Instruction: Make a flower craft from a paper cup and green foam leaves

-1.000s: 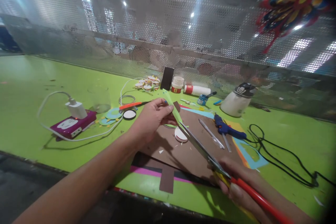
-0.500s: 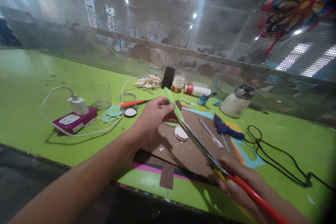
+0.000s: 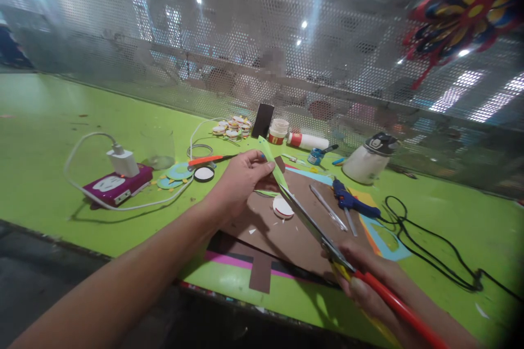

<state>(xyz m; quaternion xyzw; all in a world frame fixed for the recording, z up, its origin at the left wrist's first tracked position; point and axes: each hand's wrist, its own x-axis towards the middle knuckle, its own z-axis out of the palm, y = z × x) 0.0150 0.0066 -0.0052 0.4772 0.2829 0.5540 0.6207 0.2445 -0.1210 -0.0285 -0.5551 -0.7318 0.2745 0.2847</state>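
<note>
My left hand [image 3: 248, 177] pinches a strip of light green paper [image 3: 273, 162] between thumb and fingers, above the brown board. In my right hand [image 3: 364, 278] is a pair of scissors [image 3: 308, 220] with red and yellow handles, its long blades pointing up and left. The blade tips meet the lower end of the green paper. Below them a white disc [image 3: 283, 207] with a red edge lies on the brown board [image 3: 303, 253], among small white paper scraps.
Right of the board rests a blue glue gun [image 3: 356, 204] with a black cord. Clear sticks [image 3: 327, 207] lie beside it. Behind stand a white kettle-like container [image 3: 368, 161], paper cups [image 3: 278, 131] and a dark phone [image 3: 262, 120]. At left is a purple power strip [image 3: 123, 188].
The green paper has shifted very slightly right at the scissor tips. Both hands keep their holds, and little else differs.
</note>
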